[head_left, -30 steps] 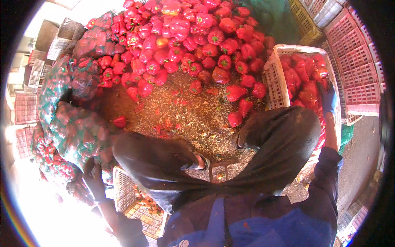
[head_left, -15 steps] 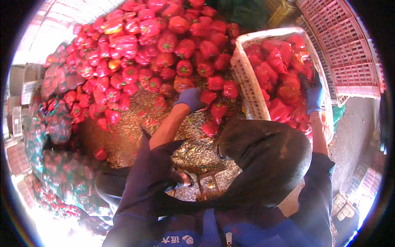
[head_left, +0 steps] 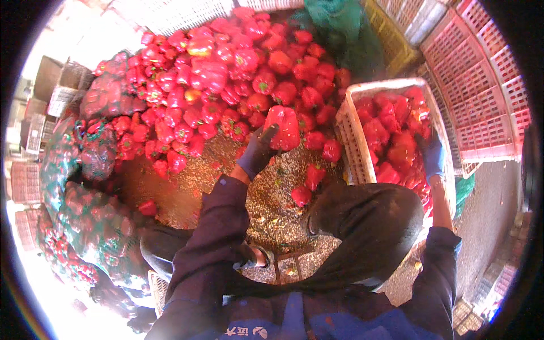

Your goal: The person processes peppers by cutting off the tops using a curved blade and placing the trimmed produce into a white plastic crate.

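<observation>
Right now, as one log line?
left hand: holding red pepper | right hand: at pale crate, right side | pepper pile: ahead | net sack: left

Only marking I can make out: white print on front of seated person's dark-and-blue jacket (head_left: 357, 317). Short row of white lettering (head_left: 238, 331), few characters, small and steeply foreshortened. Round white emblem (head_left: 259, 332) right beside it, darker curve cutting through disc. Both sit on wearer's left of brighter blue strip (head_left: 294, 317) down jacket front, close to bottom edge of view.
</observation>
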`<state>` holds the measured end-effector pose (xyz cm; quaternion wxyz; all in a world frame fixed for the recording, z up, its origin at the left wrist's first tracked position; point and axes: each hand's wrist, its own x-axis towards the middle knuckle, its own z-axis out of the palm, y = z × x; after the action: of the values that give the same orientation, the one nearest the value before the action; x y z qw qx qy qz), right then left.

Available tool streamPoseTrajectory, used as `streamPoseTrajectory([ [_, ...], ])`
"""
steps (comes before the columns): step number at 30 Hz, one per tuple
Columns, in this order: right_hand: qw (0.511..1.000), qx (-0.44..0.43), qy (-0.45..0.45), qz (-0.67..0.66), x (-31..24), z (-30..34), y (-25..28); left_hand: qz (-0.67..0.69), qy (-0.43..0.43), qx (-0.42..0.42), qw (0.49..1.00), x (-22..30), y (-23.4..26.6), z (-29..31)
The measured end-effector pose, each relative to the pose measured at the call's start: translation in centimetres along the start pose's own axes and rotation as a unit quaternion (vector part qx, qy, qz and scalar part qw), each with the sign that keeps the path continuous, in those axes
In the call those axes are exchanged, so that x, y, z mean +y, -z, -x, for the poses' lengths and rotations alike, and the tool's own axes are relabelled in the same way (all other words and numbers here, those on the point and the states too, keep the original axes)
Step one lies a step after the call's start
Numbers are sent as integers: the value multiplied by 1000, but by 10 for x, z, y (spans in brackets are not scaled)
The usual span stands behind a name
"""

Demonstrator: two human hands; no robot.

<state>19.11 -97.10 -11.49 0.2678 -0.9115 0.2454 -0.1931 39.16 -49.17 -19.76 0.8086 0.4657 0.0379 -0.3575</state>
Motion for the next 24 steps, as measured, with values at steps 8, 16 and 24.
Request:
streamPoseTrajectory([
  [8, 983, -6, -60, -176, -152, -9, 75, -526, -549, -65, 647, 141, -37, 106],
  [16, 861, -261, 230, -372, -405, 121, 37, -308, -421, 15, 853, 169, -62, 229],
  [24, 870, -203, 354, -277, -434, 151, -34, -305, -454, 88, 832, 150, -35, 255],
])
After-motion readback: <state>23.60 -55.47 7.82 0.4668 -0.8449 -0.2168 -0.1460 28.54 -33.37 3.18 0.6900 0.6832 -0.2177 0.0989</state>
